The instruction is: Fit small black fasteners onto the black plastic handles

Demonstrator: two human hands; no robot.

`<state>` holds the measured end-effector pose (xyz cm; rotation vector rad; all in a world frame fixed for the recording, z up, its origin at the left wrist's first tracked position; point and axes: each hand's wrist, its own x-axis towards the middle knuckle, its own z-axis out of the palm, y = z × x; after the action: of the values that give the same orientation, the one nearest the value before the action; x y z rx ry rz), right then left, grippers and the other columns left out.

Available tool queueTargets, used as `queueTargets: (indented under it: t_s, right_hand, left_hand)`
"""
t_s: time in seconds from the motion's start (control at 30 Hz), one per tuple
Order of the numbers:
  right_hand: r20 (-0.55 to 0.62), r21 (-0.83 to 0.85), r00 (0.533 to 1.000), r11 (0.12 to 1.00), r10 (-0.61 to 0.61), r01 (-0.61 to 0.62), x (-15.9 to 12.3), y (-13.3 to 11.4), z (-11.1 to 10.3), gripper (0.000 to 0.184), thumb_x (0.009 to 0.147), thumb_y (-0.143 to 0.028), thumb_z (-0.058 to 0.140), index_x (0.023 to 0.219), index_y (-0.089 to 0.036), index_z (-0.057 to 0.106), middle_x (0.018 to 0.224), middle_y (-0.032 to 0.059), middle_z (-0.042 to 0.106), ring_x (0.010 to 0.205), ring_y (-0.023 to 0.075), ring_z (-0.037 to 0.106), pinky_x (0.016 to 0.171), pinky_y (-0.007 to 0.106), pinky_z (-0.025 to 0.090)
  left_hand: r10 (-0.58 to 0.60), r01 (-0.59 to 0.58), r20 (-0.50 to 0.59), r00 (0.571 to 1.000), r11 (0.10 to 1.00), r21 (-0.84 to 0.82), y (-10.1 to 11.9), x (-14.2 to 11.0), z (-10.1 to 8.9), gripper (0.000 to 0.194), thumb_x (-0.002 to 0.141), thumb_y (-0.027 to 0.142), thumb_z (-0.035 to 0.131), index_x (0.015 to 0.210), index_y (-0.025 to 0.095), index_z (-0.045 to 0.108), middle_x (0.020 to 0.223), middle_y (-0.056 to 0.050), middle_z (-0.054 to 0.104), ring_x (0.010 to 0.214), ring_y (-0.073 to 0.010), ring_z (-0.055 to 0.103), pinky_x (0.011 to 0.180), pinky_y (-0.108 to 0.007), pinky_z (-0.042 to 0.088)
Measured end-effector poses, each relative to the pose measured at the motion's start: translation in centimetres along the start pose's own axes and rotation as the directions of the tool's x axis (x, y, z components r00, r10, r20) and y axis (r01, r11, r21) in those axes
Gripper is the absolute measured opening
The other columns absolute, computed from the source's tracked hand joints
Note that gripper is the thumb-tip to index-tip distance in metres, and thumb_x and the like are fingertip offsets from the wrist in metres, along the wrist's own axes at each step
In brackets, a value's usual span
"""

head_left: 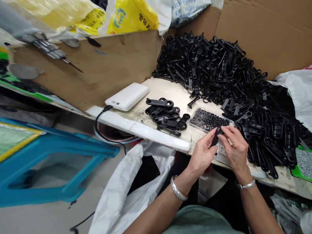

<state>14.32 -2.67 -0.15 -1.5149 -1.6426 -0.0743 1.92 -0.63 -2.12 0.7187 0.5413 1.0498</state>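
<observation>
Between my hands is a slim black plastic lever piece (215, 137), held close to the table's front edge. My left hand (202, 152) pinches it from the left, thumb and fingers closed around its lower part. The fingertips of my right hand (234, 143) close on its upper end; whether they also hold a smaller part is hidden. Just behind my hands lies a clear shallow box (210, 119) full of tiny black and grey parts. To its left sits a small stack of black lever pieces (165, 113).
A large heap of black plastic pieces (209, 61) covers the back and right. A white power bank (128, 96) with a black cable lies left. An electric screwdriver (52, 48) hangs upper left. A green tray of screws (304, 162) stands right, a blue stool (48, 152) left.
</observation>
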Motion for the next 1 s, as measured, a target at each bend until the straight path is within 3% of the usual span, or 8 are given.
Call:
queueTargets:
  t_s: [0.23,0.43,0.5,0.6,0.67,0.77,0.9,1.0]
  right_hand:
    - [0.054,-0.027,0.998,1.0,-0.011,0.013,0.6,-0.3,-0.2,0.024,0.09,-0.033,0.059,0.107,-0.023,0.073,0.099,0.0101,0.068,0.09,0.022,0.065,0.083,0.036,0.055]
    - [0.104,0.088,0.985,0.985,0.14,-0.149,0.4,-0.4,-0.9,0.027,0.084,-0.037,0.067,0.106,-0.023,0.073,0.097,0.0059,0.064,0.076,0.016,0.062,0.07,0.031,0.056]
    - [0.167,0.17,0.965,0.958,0.204,-0.232,0.2,-0.4,-1.2,0.027,0.082,-0.04,0.069,0.103,-0.024,0.075,0.096,0.0051,0.064,0.079,0.0161,0.062,0.068,0.029,0.056]
    - [0.314,0.329,0.904,0.86,0.289,-0.389,0.1,-0.2,-1.9,0.028,0.081,-0.043,0.069,0.102,-0.026,0.075,0.098,0.0045,0.067,0.078,0.016,0.065,0.067,0.028,0.057]
    - [0.428,0.408,0.84,0.757,0.335,-0.51,-0.1,0.1,-2.3,0.035,0.08,-0.046,0.069,0.108,-0.025,0.074,0.102,0.0058,0.069,0.079,0.017,0.066,0.069,0.03,0.058]
    - [0.533,0.458,0.767,0.641,0.357,-0.616,-0.5,0.2,-2.3,0.044,0.082,-0.05,0.066,0.112,-0.018,0.072,0.097,0.0092,0.072,0.08,0.0206,0.067,0.071,0.035,0.059]
    - [0.508,0.448,0.767,0.64,0.392,-0.624,-0.5,-1.3,-0.8,0.038,0.084,-0.05,0.064,0.097,-0.017,0.075,0.073,0.0039,0.069,0.065,0.0165,0.063,0.062,0.03,0.057]
    - [0.517,0.422,0.784,0.696,0.342,-0.582,0.8,-2.6,0.9,0.036,0.085,-0.051,0.06,0.094,-0.02,0.076,0.074,0.0021,0.07,0.065,0.0158,0.064,0.065,0.03,0.058]
  left_hand:
    - [0.063,-0.069,0.051,0.997,0.991,0.114,-0.3,-0.1,-0.5,0.065,0.067,-0.004,0.055,0.126,0.024,0.063,0.138,-0.001,0.057,0.134,-0.0208,0.045,0.12,-0.036,0.027]
    - [0.081,-0.123,0.163,0.983,0.956,0.265,0.5,-0.2,-1.1,0.056,0.076,0.007,0.058,0.13,0.019,0.058,0.138,-0.005,0.057,0.131,-0.023,0.049,0.115,-0.037,0.034]
    - [0.092,-0.154,0.176,0.98,0.912,0.38,1.3,-0.5,-1.2,0.045,0.081,0.018,0.061,0.126,0.019,0.062,0.127,-0.006,0.065,0.12,-0.023,0.058,0.107,-0.035,0.044]
    - [0.061,-0.124,0.138,0.988,0.852,0.509,2.4,-1.2,-1.0,0.038,0.086,0.028,0.059,0.123,0.021,0.064,0.1,-0.004,0.072,0.083,-0.0175,0.068,0.077,-0.028,0.057]
    - [0.029,-0.089,0.122,0.992,0.847,0.523,2.9,-1.7,-0.8,0.04,0.086,0.029,0.056,0.126,0.021,0.062,0.081,-0.002,0.071,0.062,-0.0133,0.064,0.059,-0.023,0.054]
    - [0.009,-0.097,0.166,0.986,0.844,0.528,3.1,-2.3,-0.5,0.044,0.087,0.029,0.055,0.129,0.02,0.06,0.059,0.002,0.062,0.049,-0.0109,0.057,0.05,-0.02,0.05]
    - [0.084,-0.139,0.119,0.989,0.791,0.596,3.4,-2.1,-1.0,0.041,0.09,0.03,0.05,0.127,0.018,0.061,0.055,0.003,0.059,0.042,-0.009,0.05,0.046,-0.019,0.045]
    - [0.194,-0.218,0.122,0.973,0.622,0.752,4.6,-1.5,-2.3,0.038,0.092,0.028,0.048,0.125,0.017,0.062,0.06,0.0,0.063,0.047,-0.0106,0.054,0.051,-0.021,0.046]
